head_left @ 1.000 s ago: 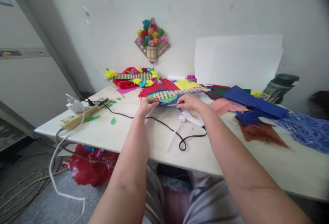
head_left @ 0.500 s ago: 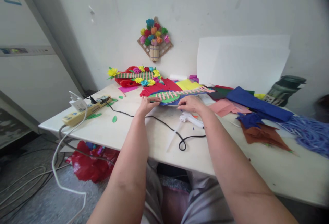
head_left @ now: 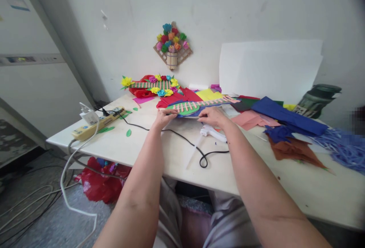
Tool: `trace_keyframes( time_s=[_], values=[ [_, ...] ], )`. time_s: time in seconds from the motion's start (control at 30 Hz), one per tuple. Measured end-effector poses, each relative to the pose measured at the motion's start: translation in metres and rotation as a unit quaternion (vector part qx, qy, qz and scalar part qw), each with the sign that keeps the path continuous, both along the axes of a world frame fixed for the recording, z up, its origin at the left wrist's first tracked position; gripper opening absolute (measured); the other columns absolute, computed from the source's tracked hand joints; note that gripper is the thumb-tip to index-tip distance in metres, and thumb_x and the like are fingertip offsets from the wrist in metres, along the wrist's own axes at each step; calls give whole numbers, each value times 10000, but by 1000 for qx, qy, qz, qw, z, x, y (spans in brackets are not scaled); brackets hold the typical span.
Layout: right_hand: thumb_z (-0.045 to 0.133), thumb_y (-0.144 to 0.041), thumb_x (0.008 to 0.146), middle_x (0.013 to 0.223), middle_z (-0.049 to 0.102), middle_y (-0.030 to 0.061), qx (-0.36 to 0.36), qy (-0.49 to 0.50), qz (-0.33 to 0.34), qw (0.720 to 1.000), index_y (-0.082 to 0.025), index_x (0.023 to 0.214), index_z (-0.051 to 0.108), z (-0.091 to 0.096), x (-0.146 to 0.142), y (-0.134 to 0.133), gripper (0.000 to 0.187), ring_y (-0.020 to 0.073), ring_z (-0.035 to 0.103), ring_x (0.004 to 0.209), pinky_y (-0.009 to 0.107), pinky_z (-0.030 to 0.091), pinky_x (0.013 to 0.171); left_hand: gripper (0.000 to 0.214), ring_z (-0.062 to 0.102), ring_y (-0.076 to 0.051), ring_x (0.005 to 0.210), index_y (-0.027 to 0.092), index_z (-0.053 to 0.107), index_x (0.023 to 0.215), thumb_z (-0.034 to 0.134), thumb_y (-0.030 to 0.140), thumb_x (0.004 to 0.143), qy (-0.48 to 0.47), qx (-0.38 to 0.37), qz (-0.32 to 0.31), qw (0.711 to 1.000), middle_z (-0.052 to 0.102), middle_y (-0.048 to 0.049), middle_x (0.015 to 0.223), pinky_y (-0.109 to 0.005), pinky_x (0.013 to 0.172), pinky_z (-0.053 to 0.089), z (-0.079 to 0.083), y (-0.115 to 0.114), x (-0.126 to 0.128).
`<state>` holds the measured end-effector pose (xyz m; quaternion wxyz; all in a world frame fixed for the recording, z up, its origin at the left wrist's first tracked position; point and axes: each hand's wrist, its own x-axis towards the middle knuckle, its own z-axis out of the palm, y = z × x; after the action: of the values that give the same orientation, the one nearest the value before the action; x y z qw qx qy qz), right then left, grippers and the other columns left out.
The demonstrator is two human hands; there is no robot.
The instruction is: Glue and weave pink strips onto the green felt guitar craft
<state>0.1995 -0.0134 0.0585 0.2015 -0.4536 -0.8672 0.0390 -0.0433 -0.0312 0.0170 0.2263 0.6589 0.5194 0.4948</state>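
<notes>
A green guitar-shaped paper craft [head_left: 186,108] with a lattice of pink strips lies tilted in front of me, its narrow neck pointing right. My left hand [head_left: 167,116] pinches the rounded left end, thumb and fingers at the rim. Fingers curled, my right hand [head_left: 212,115] grips the near edge of the same craft, close to where the neck begins. Below my right hand, a white glue gun [head_left: 213,133] rests on the table with a clear glue stick [head_left: 193,152] poking out toward me.
A similar craft trimmed with paper flowers [head_left: 151,84] leans at the back. Coloured paper [head_left: 288,115] covers the right side, near a dark bottle [head_left: 318,101]. A black cable [head_left: 182,136] crosses the table from the power strip [head_left: 98,124]. Green paper leaves [head_left: 129,132] lie at left.
The view has shifted slightly, so everything sits a little lower and further right. Both hands keep their places on the guitar-shaped craft.
</notes>
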Motion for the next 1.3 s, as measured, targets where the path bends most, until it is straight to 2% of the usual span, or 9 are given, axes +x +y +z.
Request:
trace_keyframes(
  time_s=[0.2,0.4,0.6,0.83,1.0,1.3],
  values=[
    [637,-323,705,752,697,-12,-4,-11,-13,1000,-229,765,714,4,0,-5,135,133,597,702,219,367,580,171,559,-247,1070,223,715,773,598,287,666,18,11,10,1000,686,-30,1013,-429,1022,265,-1,2,1],
    [616,-349,717,756,700,-12,-6,-28,-36,999,-238,766,716,7,-1,-7,158,144,601,716,233,350,578,159,568,-234,1052,238,713,762,601,297,666,17,14,16,1000,694,-10,985,-421,1009,293,1,1,3],
    [594,-388,722,749,698,-6,3,-41,-35,999,-235,748,710,6,-1,-6,194,151,604,718,238,344,572,156,577,-240,1032,221,714,754,615,295,660,9,24,14,1000,696,-30,976,-417,994,319,0,2,4],
    [622,-349,705,847,699,-18,6,-30,-26,999,-273,928,692,3,-3,-2,246,155,608,780,235,374,615,145,576,-237,1034,223,712,749,614,289,666,12,28,20,999,698,-24,965,-411,984,336,-2,4,4],
    [611,-364,718,830,705,-15,18,-34,-28,999,-287,926,704,2,-4,-1,240,162,615,782,245,398,654,144,579,-240,1029,222,714,750,617,287,666,16,37,19,999,698,-27,966,-421,983,338,-2,4,4],
    [614,-364,719,854,716,-4,-7,-47,-69,996,-275,894,726,12,-10,-12,227,176,627,799,256,417,684,141,588,-241,1020,222,715,747,619,278,661,27,40,6,999,696,-34,979,-435,994,328,-3,4,5]
  ],
)
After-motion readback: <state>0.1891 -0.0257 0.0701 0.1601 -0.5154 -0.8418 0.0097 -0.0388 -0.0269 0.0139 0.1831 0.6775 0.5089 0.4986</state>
